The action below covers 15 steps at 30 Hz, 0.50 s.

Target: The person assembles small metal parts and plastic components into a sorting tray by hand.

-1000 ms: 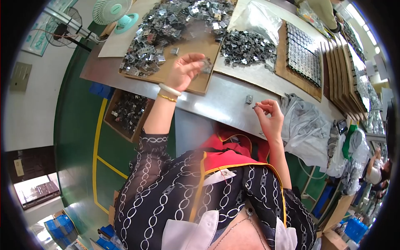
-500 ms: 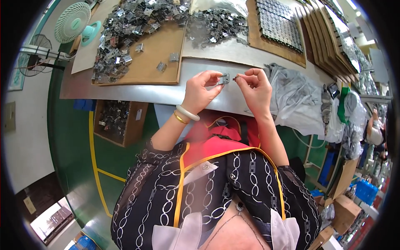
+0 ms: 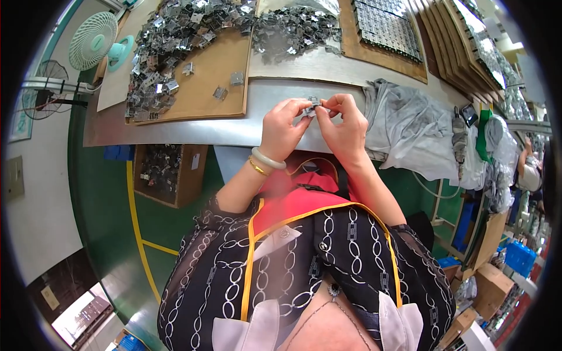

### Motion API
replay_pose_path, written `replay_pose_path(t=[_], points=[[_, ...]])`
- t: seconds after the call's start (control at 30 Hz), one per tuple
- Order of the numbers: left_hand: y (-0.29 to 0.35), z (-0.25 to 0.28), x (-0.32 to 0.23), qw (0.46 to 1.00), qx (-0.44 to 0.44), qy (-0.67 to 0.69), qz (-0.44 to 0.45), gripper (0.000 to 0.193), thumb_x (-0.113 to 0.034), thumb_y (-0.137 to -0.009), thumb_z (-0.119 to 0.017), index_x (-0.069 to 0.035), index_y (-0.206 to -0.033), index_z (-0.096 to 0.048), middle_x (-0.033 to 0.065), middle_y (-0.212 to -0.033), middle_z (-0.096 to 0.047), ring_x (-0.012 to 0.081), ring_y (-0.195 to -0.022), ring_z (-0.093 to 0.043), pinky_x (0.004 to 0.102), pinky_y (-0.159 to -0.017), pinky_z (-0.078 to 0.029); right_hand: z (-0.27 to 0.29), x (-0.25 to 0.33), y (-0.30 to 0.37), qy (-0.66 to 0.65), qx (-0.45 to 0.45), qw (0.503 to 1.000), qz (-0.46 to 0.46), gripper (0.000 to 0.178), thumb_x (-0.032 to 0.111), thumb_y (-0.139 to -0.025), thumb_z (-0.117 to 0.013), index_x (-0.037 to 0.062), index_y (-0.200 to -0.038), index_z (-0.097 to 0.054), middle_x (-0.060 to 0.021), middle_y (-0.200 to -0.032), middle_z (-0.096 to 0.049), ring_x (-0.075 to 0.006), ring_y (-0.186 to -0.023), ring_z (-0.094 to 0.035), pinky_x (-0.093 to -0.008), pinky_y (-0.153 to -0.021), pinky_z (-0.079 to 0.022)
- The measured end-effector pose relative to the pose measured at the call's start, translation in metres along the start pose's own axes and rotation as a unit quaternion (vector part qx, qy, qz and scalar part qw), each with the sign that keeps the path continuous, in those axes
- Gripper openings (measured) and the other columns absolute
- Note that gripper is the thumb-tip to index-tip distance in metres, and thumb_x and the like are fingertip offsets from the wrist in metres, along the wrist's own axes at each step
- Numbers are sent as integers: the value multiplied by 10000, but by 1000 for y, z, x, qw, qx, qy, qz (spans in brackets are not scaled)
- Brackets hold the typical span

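Observation:
Between thumb and fingers of my left hand point(image 3: 283, 127) is a small bent metal bracket point(image 3: 312, 107), held above the bare metal front strip of the table point(image 3: 205, 130). My right hand point(image 3: 345, 126) pinches at the bracket's right side, its fingertips meeting it. The small dark piece in that pinch is mostly hidden by the fingers. Beyond my hands lies a heap of similar metal pieces point(image 3: 295, 32). Left of it, a shallow cardboard tray point(image 3: 205, 88) holds many more brackets, a few lying apart from the pile.
Parts stand in rows on a brown board point(image 3: 389, 35), with stacked boards point(image 3: 448, 47) beyond. A grey cloth point(image 3: 410, 126) drapes over the table's right front. At left are a green fan point(image 3: 93, 41) and, under the table, a box of parts point(image 3: 164, 172).
My right hand has moved left, bringing the small dark piece from beside the bracket up against it. My left hand keeps hold of the bracket. The whole view has shifted slightly.

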<state>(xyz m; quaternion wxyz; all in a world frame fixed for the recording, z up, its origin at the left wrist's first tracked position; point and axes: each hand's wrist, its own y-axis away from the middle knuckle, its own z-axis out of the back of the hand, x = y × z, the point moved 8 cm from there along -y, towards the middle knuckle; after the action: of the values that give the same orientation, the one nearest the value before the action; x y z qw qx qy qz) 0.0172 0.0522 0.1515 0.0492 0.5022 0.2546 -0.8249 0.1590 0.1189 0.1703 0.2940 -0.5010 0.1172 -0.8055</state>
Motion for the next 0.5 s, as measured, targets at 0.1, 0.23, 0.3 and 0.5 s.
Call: replay_pose_path(t=[0.1,0.23,0.3,0.5], points=[[1,-1,2,1000,-10,2,0,302,17,-779,-763,-43,-1070,-710,135,-1096,-719,257,-929,-718,340,-814,-605,-1,-3,-2,8,24,998,-49,255,57,-829,-784,19,-977,-581,-117,-924,-753,-139,-723,-683,-284,-670,-550],[3,-3,8,999,-32,23,5,297,34,-770,-760,-38,-1054,-714,150,-1104,-718,258,-969,-724,338,-823,-611,-3,-7,-6,27,57,996,-59,251,77,-814,-783,27,-945,-576,-112,-879,-731,-180,-723,-697,-310,-663,-551],[1,-4,4,999,-32,20,-3,292,33,-769,-762,-38,-1048,-714,151,-1100,-719,257,-966,-725,336,-815,-613,-3,-7,-7,37,65,996,-45,248,76,-808,-782,28,-936,-575,-112,-863,-722,-197,-728,-702,-318,-664,-552],[0,-6,-1,999,-43,-14,-27,251,7,-775,-768,-52,-1013,-717,139,-1061,-731,275,-977,-721,356,-828,-601,-1,4,-13,78,68,995,6,226,101,-802,-753,36,-895,-557,-104,-784,-665,-270,-711,-665,-373,-652,-530]])
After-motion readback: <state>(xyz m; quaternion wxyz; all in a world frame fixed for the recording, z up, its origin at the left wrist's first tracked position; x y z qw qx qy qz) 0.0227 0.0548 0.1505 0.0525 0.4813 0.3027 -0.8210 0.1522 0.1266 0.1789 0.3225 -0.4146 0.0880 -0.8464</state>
